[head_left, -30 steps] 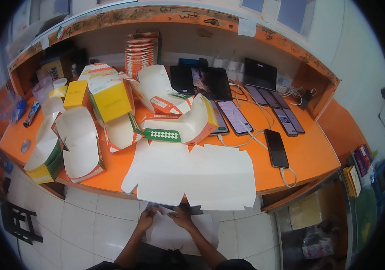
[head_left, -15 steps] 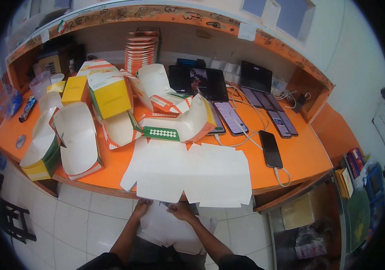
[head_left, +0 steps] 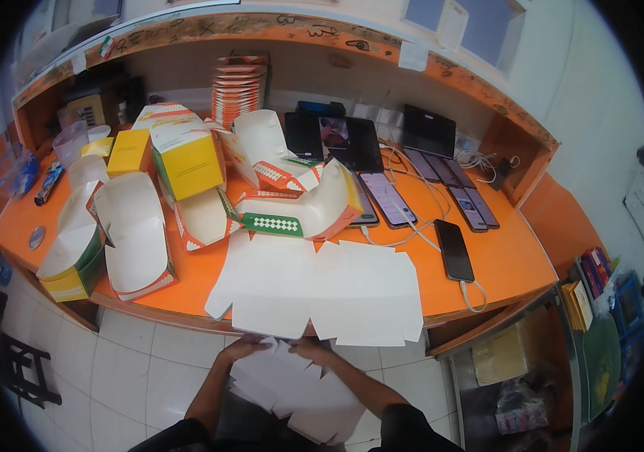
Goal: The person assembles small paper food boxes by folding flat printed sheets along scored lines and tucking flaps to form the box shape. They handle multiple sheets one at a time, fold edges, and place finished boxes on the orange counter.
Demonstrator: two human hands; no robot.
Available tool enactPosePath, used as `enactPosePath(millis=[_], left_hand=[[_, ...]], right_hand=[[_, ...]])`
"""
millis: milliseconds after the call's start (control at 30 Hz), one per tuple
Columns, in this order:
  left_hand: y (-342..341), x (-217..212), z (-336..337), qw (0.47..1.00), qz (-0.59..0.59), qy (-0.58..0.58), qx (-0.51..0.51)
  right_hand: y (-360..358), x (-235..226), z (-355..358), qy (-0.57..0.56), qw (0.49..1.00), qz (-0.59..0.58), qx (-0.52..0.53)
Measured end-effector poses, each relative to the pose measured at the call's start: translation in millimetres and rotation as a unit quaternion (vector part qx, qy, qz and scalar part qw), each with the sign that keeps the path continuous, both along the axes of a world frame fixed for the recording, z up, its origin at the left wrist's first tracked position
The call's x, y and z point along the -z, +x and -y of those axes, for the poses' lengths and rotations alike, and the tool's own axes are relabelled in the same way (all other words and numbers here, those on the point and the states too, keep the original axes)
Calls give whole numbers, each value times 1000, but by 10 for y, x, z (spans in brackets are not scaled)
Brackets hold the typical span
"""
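Observation:
Over my lap lies a white die-cut cardboard sheet point(head_left: 277, 379), a flat box blank with notched edges; more than one layer seems to overlap there. My left hand point(head_left: 244, 348) closes on its far edge at the left, and my right hand point(head_left: 308, 349) pinches the same edge to the right. Just beyond my hands, a stack of flat white box blanks point(head_left: 322, 286) overhangs the near edge of the orange table point(head_left: 480, 290). Folded open boxes point(head_left: 138, 233) with white insides and orange, green and yellow outsides crowd the table's left half.
A tall pile of nested cartons point(head_left: 238, 94) stands at the back. Yellow boxes point(head_left: 189, 167) rest among the open ones. To the right lie several phones point(head_left: 454, 251) with white cables, near dark tablets point(head_left: 429, 129). A black folding stool point(head_left: 24, 369) is on the tiled floor.
The cardboard over my lap has turned and tilted, its lower part swinging right. My hands have shifted slightly along its far edge, the right elbow moving outward. The things on the table stay put.

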State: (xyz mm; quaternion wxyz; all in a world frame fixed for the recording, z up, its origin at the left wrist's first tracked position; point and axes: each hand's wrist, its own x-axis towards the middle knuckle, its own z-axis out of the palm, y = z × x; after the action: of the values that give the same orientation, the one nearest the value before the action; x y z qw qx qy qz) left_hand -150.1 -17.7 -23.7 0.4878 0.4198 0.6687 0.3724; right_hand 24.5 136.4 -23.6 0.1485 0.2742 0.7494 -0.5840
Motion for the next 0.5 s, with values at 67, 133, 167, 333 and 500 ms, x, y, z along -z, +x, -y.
enactPosePath(millis=[67, 133, 167, 333, 500], left_hand=[[6, -18, -10, 994, -77, 22, 79], [16, -80, -9, 977, -146, 51, 147], [40, -126, -10, 967, -203, 58, 145], [266, -471, -125, 923, -366, 106, 55], [487, -545, -238, 932, -317, 173, -34]], right_hand=[[112, 318, 240, -79, 994, 8, 80], [231, 559, 447, -147, 966, -34, 210], [263, 636, 501, -124, 965, -80, 218], [337, 602, 539, -82, 939, -118, 314], [366, 412, 420, -95, 873, -102, 467]])
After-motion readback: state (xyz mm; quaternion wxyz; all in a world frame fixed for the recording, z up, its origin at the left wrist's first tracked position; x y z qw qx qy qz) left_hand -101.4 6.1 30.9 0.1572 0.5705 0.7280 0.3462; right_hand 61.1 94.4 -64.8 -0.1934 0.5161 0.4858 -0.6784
